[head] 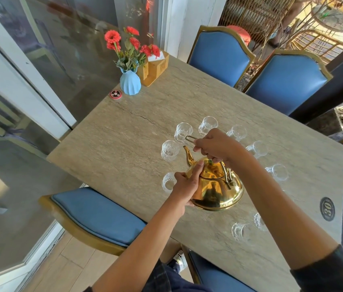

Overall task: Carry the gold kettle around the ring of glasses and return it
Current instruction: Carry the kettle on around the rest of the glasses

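Observation:
A shiny gold kettle (216, 190) is inside a ring of several small clear glasses, such as one glass (183, 132) at the far side, on a stone-look table (124, 135). Its spout points to the far left. My right hand (214, 146) is closed around the thin wire handle above the lid. My left hand (187, 184) presses against the kettle's left side, thumb up near the lid. Whether the kettle's base touches the table I cannot tell. My arms hide part of the ring on the near side.
A blue vase of red flowers (130, 81), a wooden napkin box (155, 68) and a small round red call button (115, 94) stand at the table's far corner. Blue chairs (219, 55) surround the table. A round "30" plaque (327, 208) is on the right edge.

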`<state>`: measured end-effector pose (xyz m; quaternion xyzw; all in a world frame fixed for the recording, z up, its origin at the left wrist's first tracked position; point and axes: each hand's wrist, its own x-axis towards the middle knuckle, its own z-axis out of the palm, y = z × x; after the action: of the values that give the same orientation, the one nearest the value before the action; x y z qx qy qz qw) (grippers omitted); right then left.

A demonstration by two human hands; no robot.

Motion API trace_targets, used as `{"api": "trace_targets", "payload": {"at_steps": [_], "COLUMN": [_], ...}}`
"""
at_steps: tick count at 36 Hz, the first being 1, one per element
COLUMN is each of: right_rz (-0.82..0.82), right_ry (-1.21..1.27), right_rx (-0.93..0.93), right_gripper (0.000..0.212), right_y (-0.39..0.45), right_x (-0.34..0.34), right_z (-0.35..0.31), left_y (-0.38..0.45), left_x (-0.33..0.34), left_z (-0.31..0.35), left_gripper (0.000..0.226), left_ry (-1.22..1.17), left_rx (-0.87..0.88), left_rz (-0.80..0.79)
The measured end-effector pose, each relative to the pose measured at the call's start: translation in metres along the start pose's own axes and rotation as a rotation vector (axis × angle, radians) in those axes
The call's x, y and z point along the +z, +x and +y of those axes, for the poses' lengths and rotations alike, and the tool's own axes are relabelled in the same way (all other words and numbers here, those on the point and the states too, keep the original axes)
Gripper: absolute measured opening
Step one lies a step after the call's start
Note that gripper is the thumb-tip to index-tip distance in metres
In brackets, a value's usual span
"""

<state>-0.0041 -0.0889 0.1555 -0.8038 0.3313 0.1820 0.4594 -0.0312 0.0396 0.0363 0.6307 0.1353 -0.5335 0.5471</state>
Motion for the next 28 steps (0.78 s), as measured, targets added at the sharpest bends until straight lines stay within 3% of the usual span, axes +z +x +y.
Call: {"api": "trace_targets", "payload": {"at_steps": [17,28], "right_rz": [-0.011,-0.018], "right_ry": [-0.009,-0.008], "right_rx": [-0.006,0.006], "right_gripper": [0.028,0.027], "right_y": [-0.0037,-0.0052], "right_x": [-0.0003,0.0025], "right_z": [-0.0038,-0.0045], "left_y": [-0.0022,-0.0012], "left_x": [0.0021,0.0009], "left_z": [-0.0004,-0.0032], "left_gripper": [0.099,0.102], "left_ry": [-0.019,-0.008], "left_rx": [0.004,-0.014], "left_rz": [-0.011,0.000]}}
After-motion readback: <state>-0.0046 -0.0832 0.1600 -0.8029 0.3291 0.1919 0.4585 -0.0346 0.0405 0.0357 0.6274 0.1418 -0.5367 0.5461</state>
